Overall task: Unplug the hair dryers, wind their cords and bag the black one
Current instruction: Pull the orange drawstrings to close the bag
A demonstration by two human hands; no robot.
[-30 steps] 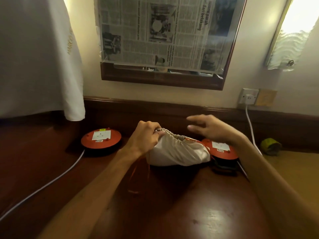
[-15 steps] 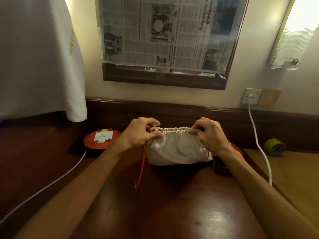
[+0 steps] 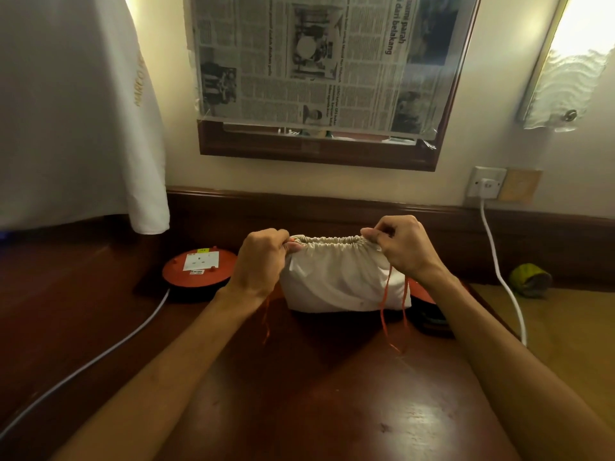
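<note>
A cream drawstring bag (image 3: 336, 281) stands on the dark wooden desk (image 3: 319, 394), bulging with something hidden inside. Its gathered mouth is stretched between my hands. My left hand (image 3: 263, 261) pinches the left end of the mouth and my right hand (image 3: 404, 247) pinches the right end. Orange drawstrings (image 3: 386, 314) hang from both ends onto the desk. No hair dryer shows.
A red cord reel (image 3: 199, 267) with a white cable (image 3: 100, 354) lies at the left, another red reel (image 3: 424, 296) sits behind the bag. A white plug (image 3: 487, 186) and cord (image 3: 506, 284) hang from the wall socket. White cloth (image 3: 76, 111) hangs left; a green object (image 3: 529, 277) lies right.
My right hand came in from above the right reel and took hold of the bag's mouth. Both hands have since spread it wider and lifted it slightly.
</note>
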